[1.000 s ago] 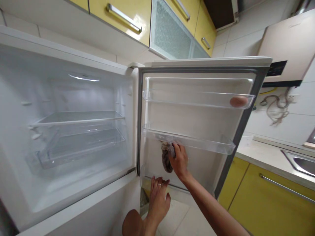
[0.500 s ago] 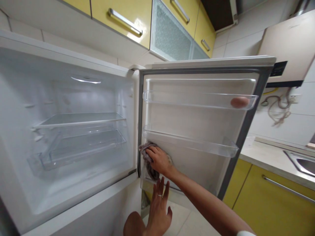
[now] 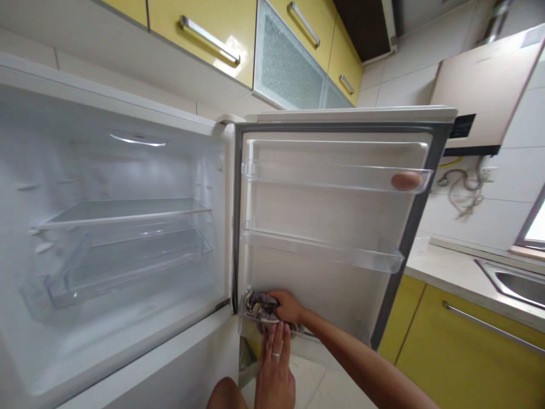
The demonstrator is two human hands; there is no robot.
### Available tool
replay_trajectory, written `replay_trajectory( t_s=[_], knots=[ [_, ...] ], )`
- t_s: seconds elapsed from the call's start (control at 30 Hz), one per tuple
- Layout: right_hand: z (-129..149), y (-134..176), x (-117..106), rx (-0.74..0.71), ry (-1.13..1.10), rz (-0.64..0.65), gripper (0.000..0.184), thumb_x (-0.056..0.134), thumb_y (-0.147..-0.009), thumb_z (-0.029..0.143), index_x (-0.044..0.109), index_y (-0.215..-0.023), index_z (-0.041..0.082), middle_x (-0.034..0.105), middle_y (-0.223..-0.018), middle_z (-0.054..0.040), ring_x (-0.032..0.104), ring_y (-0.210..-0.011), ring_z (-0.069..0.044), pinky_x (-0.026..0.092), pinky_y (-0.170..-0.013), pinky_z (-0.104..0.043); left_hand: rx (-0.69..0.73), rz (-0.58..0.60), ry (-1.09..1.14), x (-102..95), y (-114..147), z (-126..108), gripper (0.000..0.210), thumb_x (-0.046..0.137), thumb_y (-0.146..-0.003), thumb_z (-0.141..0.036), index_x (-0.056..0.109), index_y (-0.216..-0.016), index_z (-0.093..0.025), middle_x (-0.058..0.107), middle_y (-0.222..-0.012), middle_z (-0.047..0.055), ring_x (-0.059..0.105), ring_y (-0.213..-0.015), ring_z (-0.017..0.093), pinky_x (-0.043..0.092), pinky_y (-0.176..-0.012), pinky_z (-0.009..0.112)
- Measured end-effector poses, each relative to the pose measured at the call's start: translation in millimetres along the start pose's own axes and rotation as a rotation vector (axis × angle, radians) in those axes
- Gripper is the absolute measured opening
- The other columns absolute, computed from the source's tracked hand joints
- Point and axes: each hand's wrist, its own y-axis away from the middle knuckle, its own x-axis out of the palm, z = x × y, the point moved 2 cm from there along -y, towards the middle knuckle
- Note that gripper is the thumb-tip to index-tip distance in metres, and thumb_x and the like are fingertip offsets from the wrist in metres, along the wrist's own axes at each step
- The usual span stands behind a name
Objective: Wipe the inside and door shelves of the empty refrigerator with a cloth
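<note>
My right hand (image 3: pixel 290 307) is closed on a crumpled grey-brown cloth (image 3: pixel 260 304), low on the inner side of the open fridge door (image 3: pixel 319 207). The cloth sits in the hinge-side corner of the bottom door shelf (image 3: pixel 247 326). Just below, my left hand (image 3: pixel 276 363), with a ring on one finger, has its fingers stretched out against the front of that shelf, close to the cloth. Whether its fingertips touch the cloth, I cannot tell. Above are a middle clear door shelf (image 3: pixel 323 250) and a top one (image 3: pixel 323 175) holding a brown egg (image 3: pixel 406 181).
To the left stands the open fridge compartment (image 3: pixel 140 307) with a glass shelf (image 3: pixel 131 209) and a clear drawer (image 3: pixel 136 261). Yellow cabinets (image 3: pixel 200 34) hang above. At right are a counter (image 3: pixel 451 267) with a sink (image 3: pixel 519 284) and a wall-mounted heater (image 3: pixel 481 85).
My right hand has moved down with the cloth, from the door panel into the bottom shelf's corner. My left hand's fingers have come closer together. The view has shifted slightly.
</note>
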Motion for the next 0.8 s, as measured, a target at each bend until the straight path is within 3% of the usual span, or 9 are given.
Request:
replay_trajectory(
  t_s=[0.1,0.23,0.33,0.43,0.5,0.57,0.67,0.73,0.8],
  knots=[
    [-2.0,18.3,-15.4,0.017,-0.268,-0.161,0.042,0.064,-0.074,0.034,0.073,-0.113,0.02,0.076,-0.106,-0.0029,0.069,-0.094,-0.023,0.056,-0.09,-0.036,0.015,-0.002,0.041,3.0,5.8,3.5,0.106,0.041,-0.071,0.007,0.001,-0.164,-0.022,0.029,-0.165,0.009,0.027,-0.154,0.027,0.043,-0.119,0.045],
    [2.0,59.7,-42.6,0.015,-0.503,-0.466,0.049,0.076,-0.073,0.048,0.073,-0.112,0.019,0.076,-0.105,-0.0066,0.07,-0.096,-0.027,0.057,-0.091,-0.042,-0.016,-0.096,0.198,7.8,14.0,0.6,0.096,0.042,-0.078,0.005,0.014,-0.164,-0.027,0.042,-0.16,0.01,0.037,-0.15,0.028,0.044,-0.118,0.049],
    [13.2,100.4,-58.3,-0.057,-0.395,-0.669,0.047,0.077,-0.078,0.047,0.072,-0.116,0.019,0.075,-0.109,-0.0091,0.071,-0.103,-0.028,0.057,-0.096,-0.041,-0.211,-0.226,0.495,-1.0,8.8,-18.4,0.071,0.045,-0.091,-0.007,0.034,-0.158,-0.027,0.047,-0.156,0.013,0.043,-0.146,0.028,0.045,-0.117,0.048],
    [28.3,137.0,-64.6,-0.168,-0.313,-0.825,0.041,0.075,-0.083,0.04,0.071,-0.119,0.021,0.075,-0.115,-0.0106,0.072,-0.105,-0.026,0.058,-0.095,-0.037,-0.46,-0.313,0.989,-23.1,-10.4,-51.0,0.067,0.053,-0.095,-0.024,0.03,-0.158,-0.028,0.04,-0.16,0.014,0.037,-0.15,0.028,0.047,-0.115,0.045],
    [39.0,153.4,-63.8,-0.226,-0.323,-0.816,0.043,0.074,-0.086,0.037,0.067,-0.126,0.024,0.074,-0.117,-0.0103,0.073,-0.103,-0.025,0.06,-0.091,-0.035,-0.594,-0.261,1.348,-40.2,-27.8,-73.5,0.085,0.064,-0.089,-0.034,0.019,-0.161,-0.028,0.032,-0.164,0.015,0.035,-0.15,0.032,0.052,-0.109,0.042],
    [51.1,163.9,-62.5,-0.291,-0.332,-0.745,0.051,0.075,-0.086,0.035,0.062,-0.134,0.029,0.073,-0.122,-0.0098,0.073,-0.105,-0.025,0.062,-0.09,-0.035,-0.672,-0.167,1.61,-56.5,-44.0,-90.5,0.095,0.078,-0.077,-0.038,0.03,-0.158,-0.025,0.046,-0.155,0.017,0.047,-0.142,0.036,0.052,-0.109,0.044],
    [74.6,172.7,-67.3,-0.367,-0.247,-0.601,0.061,0.074,-0.086,0.029,0.055,-0.143,0.038,0.067,-0.134,-0.0081,0.067,-0.12,-0.026,0.056,-0.101,-0.038,-0.838,-0.144,1.701,-72.3,-58.0,-97.5,0.067,0.088,-0.067,-0.035,0.066,-0.129,-0.024,0.069,-0.13,0.01,0.056,-0.133,0.034,0.043,-0.117,0.045],
    [92.6,176.5,-77.0,-0.363,-0.176,-0.455,0.071,0.074,-0.087,0.026,0.046,-0.151,0.041,0.058,-0.146,-0.0077,0.057,-0.133,-0.025,0.049,-0.11,-0.042,-0.965,-0.2,1.697,-74.3,-61.2,-92.3,0.049,0.089,-0.066,-0.032,0.074,-0.112,-0.024,0.073,-0.12,0.007,0.056,-0.134,0.032,0.04,-0.12,0.043],
    [109.5,181.6,-90.0,-0.346,-0.116,-0.264,0.086,0.077,-0.086,0.029,0.032,-0.158,0.04,0.047,-0.156,-0.0084,0.047,-0.142,-0.026,0.044,-0.114,-0.043,-1.062,-0.201,1.769,-69.5,-62.6,-82.7,0.041,0.085,-0.07,-0.032,0.075,-0.108,-0.022,0.075,-0.113,0.007,0.058,-0.132,0.031,0.044,-0.117,0.043]
  ],
)
